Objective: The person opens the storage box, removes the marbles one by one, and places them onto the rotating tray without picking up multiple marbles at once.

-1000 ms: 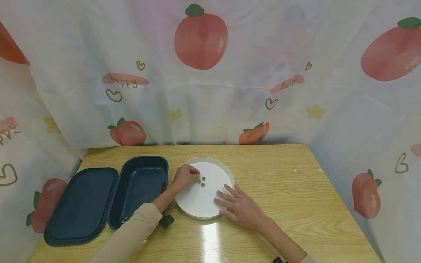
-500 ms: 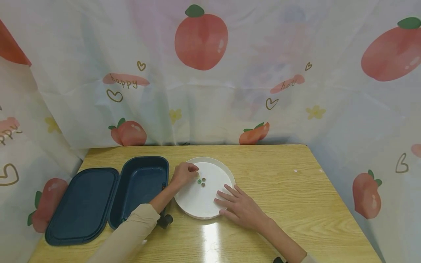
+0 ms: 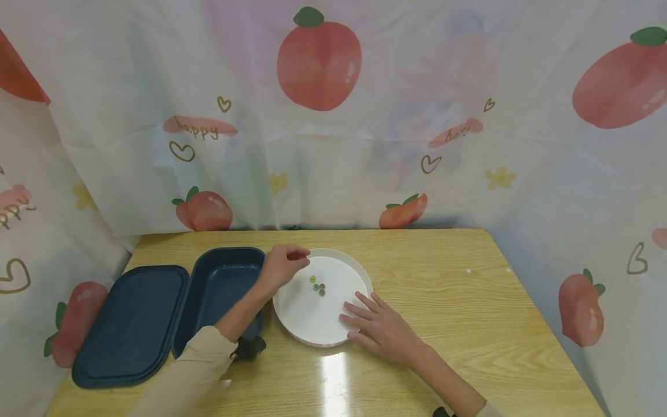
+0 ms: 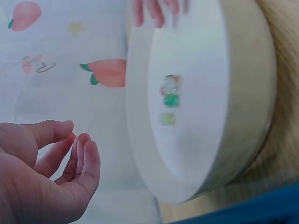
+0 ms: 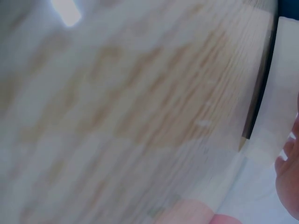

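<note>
A round white tray (image 3: 359, 271) with a raised rim stands on the table. Several small glass marbles lie grouped on its floor: a yellow-green marble (image 4: 168, 118), a green marble (image 4: 171, 100), and brownish ones (image 3: 322, 292) beside them. My left hand (image 3: 283, 267) hovers over the tray's far left edge. In the left wrist view this hand (image 4: 51, 172) has loosely bent fingers, thumb near the index tip, nothing between them. My right hand (image 3: 383, 330) rests with spread fingers over the tray's right rim. Only part of it (image 5: 287, 182) shows at the edge of the right wrist view.
Left of the tray is a deep navy box (image 3: 224, 284), partly covered by my left forearm. Its flat navy lid (image 3: 130, 324) lies farther left. A fruit-print curtain (image 3: 333, 168) hangs behind the wooden table (image 3: 443, 272).
My left hand has let go of the yellow-green marble, which now shows beside the others, and has drawn back up and left toward the box. My right hand has stayed in place.
</note>
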Demonstrator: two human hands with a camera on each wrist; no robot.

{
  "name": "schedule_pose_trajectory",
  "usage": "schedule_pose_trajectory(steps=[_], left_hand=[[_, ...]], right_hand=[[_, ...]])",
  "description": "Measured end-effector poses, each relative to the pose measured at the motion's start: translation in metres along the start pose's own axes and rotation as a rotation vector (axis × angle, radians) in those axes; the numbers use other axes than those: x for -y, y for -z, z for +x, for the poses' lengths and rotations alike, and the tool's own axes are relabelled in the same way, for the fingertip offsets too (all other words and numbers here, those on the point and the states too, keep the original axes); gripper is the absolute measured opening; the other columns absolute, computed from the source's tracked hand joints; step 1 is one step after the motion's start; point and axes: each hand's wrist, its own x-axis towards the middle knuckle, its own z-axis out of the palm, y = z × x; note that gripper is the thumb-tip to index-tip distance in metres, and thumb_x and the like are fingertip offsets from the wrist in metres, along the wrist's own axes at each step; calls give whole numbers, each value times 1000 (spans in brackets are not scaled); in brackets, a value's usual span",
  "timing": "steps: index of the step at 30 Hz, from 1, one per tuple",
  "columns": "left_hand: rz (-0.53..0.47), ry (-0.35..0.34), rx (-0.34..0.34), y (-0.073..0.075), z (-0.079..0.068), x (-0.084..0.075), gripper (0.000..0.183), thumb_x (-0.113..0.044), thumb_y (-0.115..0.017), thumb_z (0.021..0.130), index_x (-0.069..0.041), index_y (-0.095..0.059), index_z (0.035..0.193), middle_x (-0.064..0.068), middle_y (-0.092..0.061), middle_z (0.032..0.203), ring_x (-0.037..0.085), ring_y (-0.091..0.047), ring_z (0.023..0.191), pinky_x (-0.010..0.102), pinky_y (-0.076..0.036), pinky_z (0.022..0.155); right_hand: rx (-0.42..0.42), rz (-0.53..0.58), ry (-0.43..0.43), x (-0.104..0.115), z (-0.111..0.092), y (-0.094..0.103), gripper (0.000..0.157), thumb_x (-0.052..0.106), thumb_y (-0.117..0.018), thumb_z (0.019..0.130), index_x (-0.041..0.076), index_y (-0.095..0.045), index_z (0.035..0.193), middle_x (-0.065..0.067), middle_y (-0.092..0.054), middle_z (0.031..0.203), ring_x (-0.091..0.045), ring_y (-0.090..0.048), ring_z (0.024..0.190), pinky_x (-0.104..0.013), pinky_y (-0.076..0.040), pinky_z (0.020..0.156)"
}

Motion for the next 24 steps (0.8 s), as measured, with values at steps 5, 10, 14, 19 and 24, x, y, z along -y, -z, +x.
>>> schedule_pose_trajectory(steps=[5,10,14,19,24], left_hand=[[-4,-13,1,19,-5,-3,21,-13,-68,84,-8,-69,104,2,-66,94,18,-60,88,32,-50,74],[18,-18,40,36,-11,7,26,-15,-68,85,-8,-66,109,4,-65,101,20,-60,94,35,-49,77],[19,-22,70,50,-13,20,29,-15,-67,85,-7,-64,113,8,-64,108,22,-59,98,36,-49,80],[15,-11,96,65,-14,38,30,-15,-66,85,-5,-63,113,11,-63,108,24,-59,98,39,-48,83],[35,17,132,75,-17,54,28,-13,-66,85,-4,-62,112,11,-63,105,27,-58,99,41,-47,82]], right_hand=[[9,2,-2,0,0,1,41,43,-41,96,25,-53,131,3,-44,138,-27,-26,133,-49,-18,105],[2,-2,3,0,0,1,41,42,-42,96,24,-54,131,2,-45,137,-27,-27,133,-50,-19,105],[-3,0,4,0,0,1,40,41,-43,96,23,-54,130,1,-45,137,-27,-27,133,-50,-19,105],[-13,2,11,0,0,0,40,40,-45,95,23,-55,130,0,-46,136,-29,-29,132,-51,-19,104],[-20,2,9,1,0,1,40,40,-45,95,23,-55,129,0,-47,136,-29,-29,132,-51,-20,104]])
